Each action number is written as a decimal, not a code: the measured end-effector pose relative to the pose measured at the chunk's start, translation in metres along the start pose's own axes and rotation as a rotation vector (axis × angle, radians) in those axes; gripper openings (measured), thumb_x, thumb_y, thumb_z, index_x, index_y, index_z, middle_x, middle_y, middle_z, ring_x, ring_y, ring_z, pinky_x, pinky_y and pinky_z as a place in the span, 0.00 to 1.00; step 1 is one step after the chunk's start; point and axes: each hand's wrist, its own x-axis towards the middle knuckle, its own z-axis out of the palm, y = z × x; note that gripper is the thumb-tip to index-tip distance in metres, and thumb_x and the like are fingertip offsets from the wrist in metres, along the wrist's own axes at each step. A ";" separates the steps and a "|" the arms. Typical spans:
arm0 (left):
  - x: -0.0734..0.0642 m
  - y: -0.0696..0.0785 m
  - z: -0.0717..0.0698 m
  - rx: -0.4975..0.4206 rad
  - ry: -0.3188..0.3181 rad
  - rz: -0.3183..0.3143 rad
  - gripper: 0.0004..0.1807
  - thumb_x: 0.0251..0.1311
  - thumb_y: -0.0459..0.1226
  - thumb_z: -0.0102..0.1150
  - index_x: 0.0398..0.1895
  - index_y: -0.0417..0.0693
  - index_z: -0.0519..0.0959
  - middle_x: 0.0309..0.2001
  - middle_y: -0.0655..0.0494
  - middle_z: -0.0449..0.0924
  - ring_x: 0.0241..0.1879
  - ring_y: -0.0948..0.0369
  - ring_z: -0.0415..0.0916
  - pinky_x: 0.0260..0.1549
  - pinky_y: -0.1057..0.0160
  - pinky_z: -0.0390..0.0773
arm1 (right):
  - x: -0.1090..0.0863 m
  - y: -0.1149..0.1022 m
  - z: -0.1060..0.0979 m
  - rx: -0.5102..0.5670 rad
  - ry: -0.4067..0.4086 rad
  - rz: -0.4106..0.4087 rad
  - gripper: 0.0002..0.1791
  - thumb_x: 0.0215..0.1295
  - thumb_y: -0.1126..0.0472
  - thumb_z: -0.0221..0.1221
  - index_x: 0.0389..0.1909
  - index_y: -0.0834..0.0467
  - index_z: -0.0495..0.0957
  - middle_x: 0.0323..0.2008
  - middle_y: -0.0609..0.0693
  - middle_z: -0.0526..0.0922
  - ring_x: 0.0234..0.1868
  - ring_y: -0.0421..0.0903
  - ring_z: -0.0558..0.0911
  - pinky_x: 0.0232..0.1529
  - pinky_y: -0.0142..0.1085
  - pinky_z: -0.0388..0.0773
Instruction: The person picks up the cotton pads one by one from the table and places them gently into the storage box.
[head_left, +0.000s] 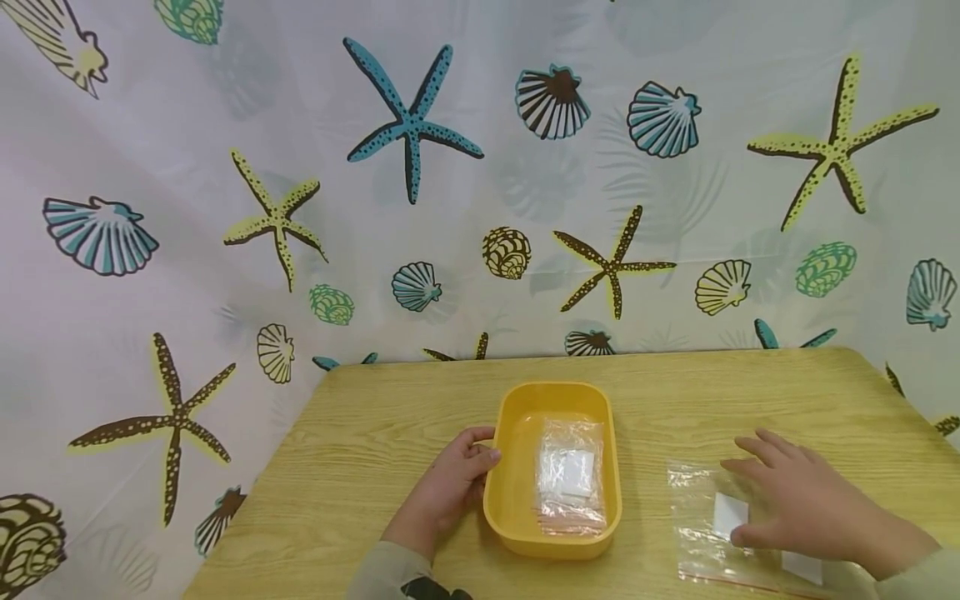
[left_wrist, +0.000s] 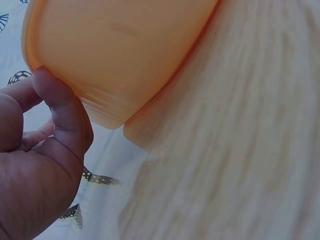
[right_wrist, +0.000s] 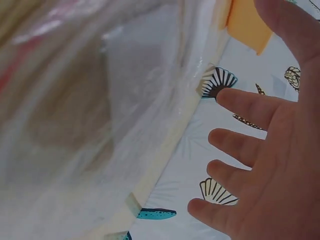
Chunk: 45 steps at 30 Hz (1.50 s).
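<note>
A yellow plastic tray stands on the wooden table, its far end toward the patterned cloth. My left hand holds its left rim, the thumb over the edge; the left wrist view shows the thumb against the tray's wall. Inside the tray, toward its right side, lie clear zip bags with a white label. To the right, more clear zip bags with white labels lie on the table. Over them hovers my right hand, fingers spread and holding nothing; the right wrist view shows clear plastic apart from the fingers.
The light wooden table has rounded far corners. A white cloth printed with starfish and shells hangs behind it and along both sides.
</note>
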 end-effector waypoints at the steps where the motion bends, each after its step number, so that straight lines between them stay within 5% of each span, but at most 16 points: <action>1: 0.000 0.000 0.000 0.002 0.000 0.001 0.26 0.75 0.37 0.54 0.72 0.41 0.62 0.46 0.43 0.77 0.35 0.57 0.80 0.34 0.61 0.84 | -0.001 0.001 0.002 -0.002 -0.013 0.006 0.52 0.44 0.21 0.65 0.62 0.54 0.78 0.68 0.64 0.70 0.69 0.72 0.61 0.56 0.74 0.62; 11: -0.001 -0.001 0.000 0.005 0.007 0.000 0.26 0.75 0.36 0.54 0.71 0.42 0.63 0.46 0.42 0.77 0.34 0.58 0.79 0.32 0.62 0.82 | -0.005 0.002 0.009 0.009 -0.112 0.032 0.52 0.44 0.21 0.65 0.63 0.54 0.79 0.67 0.64 0.70 0.70 0.73 0.60 0.56 0.76 0.59; 34: -0.002 -0.002 -0.002 0.023 0.005 0.014 0.26 0.74 0.37 0.55 0.71 0.42 0.63 0.47 0.41 0.78 0.35 0.57 0.80 0.34 0.61 0.83 | -0.002 0.006 0.018 0.010 -0.077 0.069 0.50 0.46 0.22 0.65 0.60 0.55 0.79 0.65 0.63 0.73 0.68 0.72 0.63 0.56 0.73 0.63; 45: -0.001 -0.001 -0.001 0.029 -0.014 0.028 0.27 0.75 0.36 0.53 0.73 0.40 0.61 0.49 0.40 0.77 0.34 0.58 0.80 0.33 0.62 0.83 | 0.002 0.011 0.017 0.088 -0.066 0.063 0.38 0.48 0.29 0.70 0.53 0.52 0.81 0.62 0.64 0.74 0.66 0.74 0.65 0.53 0.73 0.65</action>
